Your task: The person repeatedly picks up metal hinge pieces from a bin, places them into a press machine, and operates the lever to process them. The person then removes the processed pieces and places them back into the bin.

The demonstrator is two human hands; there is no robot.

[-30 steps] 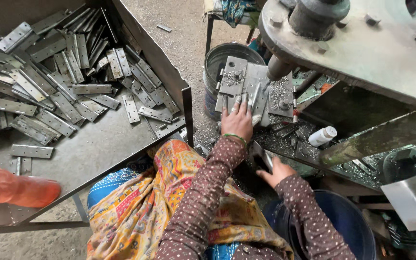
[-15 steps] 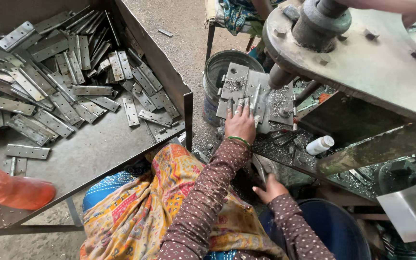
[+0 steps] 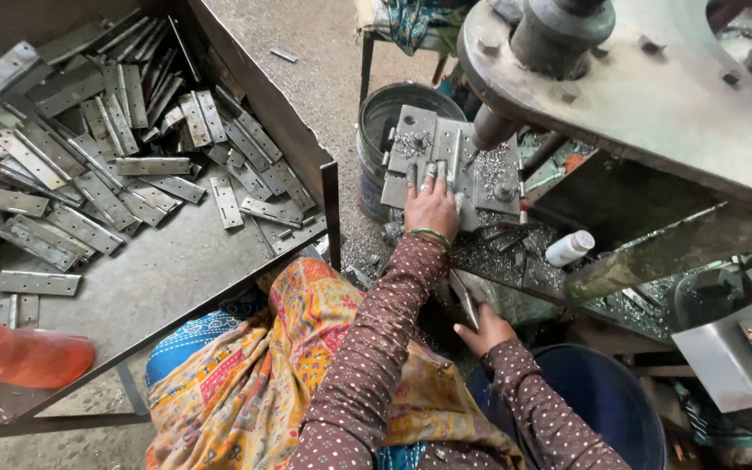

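My left hand (image 3: 433, 204) reaches forward and rests flat on a grey metal die block (image 3: 411, 144) of a press, fingers on a narrow metal piece beside the punch (image 3: 491, 129). Metal shavings lie on the block. My right hand (image 3: 483, 332) sits low by my lap and is closed on a long flat metal strip (image 3: 463, 298) that points up and left. Both arms wear brown dotted sleeves; a green bangle is on the left wrist.
A large metal tray (image 3: 158, 278) at left holds several grey hinge plates (image 3: 106, 165). A grey bucket (image 3: 385, 113) stands behind the block. A small white bottle (image 3: 569, 248) lies on the press bed. A blue bin (image 3: 607, 396) sits at lower right. An orange object (image 3: 19, 357) is at far left.
My left hand has slid a little further up onto the die block. My right hand has dropped slightly lower and still holds the strip.
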